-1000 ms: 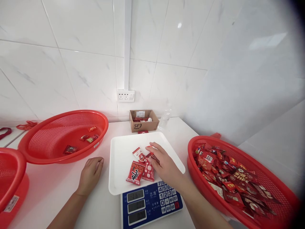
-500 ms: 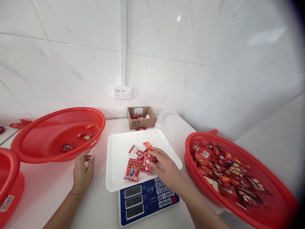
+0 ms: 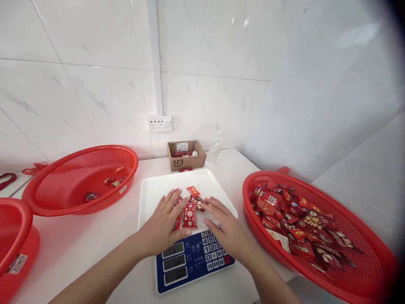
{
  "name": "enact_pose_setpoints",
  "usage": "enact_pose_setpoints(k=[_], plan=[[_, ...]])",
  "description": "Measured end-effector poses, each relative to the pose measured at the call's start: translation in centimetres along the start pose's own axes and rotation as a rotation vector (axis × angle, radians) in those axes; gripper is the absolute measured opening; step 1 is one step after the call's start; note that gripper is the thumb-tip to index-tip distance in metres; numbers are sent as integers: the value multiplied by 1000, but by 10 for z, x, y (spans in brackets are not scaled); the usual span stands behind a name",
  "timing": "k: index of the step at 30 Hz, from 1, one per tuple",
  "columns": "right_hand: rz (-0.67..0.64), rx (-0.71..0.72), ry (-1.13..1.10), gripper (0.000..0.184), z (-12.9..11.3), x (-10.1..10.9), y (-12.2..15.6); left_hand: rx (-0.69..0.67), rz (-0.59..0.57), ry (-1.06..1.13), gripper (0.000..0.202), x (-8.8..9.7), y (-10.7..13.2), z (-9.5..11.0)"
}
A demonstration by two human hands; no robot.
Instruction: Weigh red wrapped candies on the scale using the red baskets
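My left hand [image 3: 163,221] lies over the left part of a small heap of red snack packets [image 3: 190,215] on the white scale tray [image 3: 150,185]. Its fingers are spread, and it covers some of the packets. On the heap's right side is my right hand [image 3: 225,226], fingers apart, with the fingertips by a dark red packet [image 3: 198,200]. A small orange-red packet [image 3: 193,191] lies at the back of the heap. Below the tray shows the blue panel of the digital scale [image 3: 194,261], with its displays partly behind my left hand.
At right stands a red basket [image 3: 376,253] full of packets. Another red basket [image 3: 53,181] at left holds several packets, with a further red basket [image 3: 12,223] in front. A cardboard box [image 3: 186,161] and a clear bottle [image 3: 214,147] stand by the wall.
My left hand has moved right, from the table beside the tray onto the packets. My right hand has drawn slightly right, off the packet it was over. The packets sit closer together.
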State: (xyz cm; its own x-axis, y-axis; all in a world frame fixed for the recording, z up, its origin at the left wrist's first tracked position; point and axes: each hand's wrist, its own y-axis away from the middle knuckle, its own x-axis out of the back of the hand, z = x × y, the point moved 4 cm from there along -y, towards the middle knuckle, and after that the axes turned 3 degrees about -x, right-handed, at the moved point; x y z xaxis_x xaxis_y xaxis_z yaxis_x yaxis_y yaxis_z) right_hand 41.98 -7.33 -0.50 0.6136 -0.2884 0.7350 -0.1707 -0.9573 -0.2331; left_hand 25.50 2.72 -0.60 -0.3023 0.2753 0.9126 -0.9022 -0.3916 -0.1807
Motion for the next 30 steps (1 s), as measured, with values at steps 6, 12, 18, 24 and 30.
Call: enact_pose_setpoints(k=[6,12,18,24,30], plan=[[113,-97,25,35,25,19,33,86,-233,19,81,-8,-36,0],[166,-91,60,32,33,26,44,53,-288,-51,88,-2,-59,11],[195,-16,114,31,34,25,43,41,-270,-99,77,-12,-65,14],[284,-3,223,32,41,57,60,11,-235,-75,70,1,-58,11],[217,-202,353,39,98,106,93,63,-13,455,44,25,12,32]])
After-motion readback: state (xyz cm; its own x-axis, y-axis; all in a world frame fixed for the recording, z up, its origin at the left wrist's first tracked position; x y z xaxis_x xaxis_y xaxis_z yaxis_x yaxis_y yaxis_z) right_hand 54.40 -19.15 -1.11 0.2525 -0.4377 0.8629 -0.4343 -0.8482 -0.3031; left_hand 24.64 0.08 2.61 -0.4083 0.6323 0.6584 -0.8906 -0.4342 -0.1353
